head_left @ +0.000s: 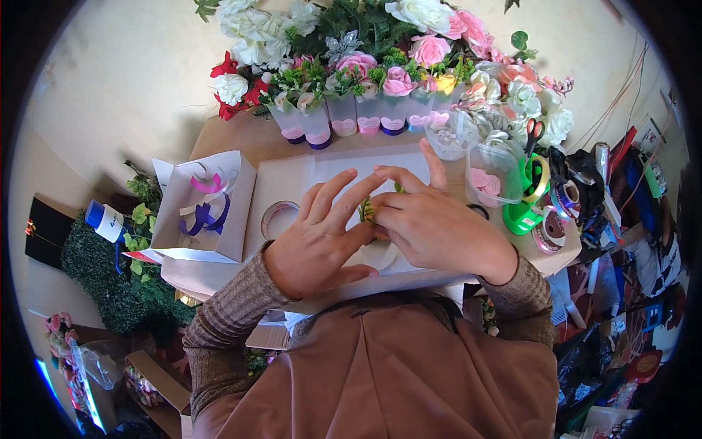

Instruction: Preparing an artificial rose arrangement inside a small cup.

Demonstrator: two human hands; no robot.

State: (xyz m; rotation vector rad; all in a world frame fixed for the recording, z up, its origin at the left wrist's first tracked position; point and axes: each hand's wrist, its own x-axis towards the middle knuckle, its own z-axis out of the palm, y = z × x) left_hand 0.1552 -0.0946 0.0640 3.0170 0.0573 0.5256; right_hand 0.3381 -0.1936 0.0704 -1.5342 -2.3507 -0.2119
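Over the middle of the table, a small yellow-green artificial sprig (366,211) shows between my hands, mostly hidden by fingers. My right hand (446,228) is closed, its thumb and fingers bent around the sprig. My left hand (316,235) lies beside it, fingers stretched and spread, the fingertips close to the sprig and to my right hand. Whether they touch it, I cannot tell. Below the hands, a white round piece (380,254) is partly covered. To the left of my left hand, a tape roll (278,219) lies flat on a white sheet (344,164).
Along the back stand small frosted cups (341,115) of artificial flowers, before larger bouquets (256,40). An open white box (238,212) with ribbon curls is at left. At right are a clear tub (493,175) of pink petals, a green tape dispenser (523,216), scissors (535,132) and ribbon spools (550,231).
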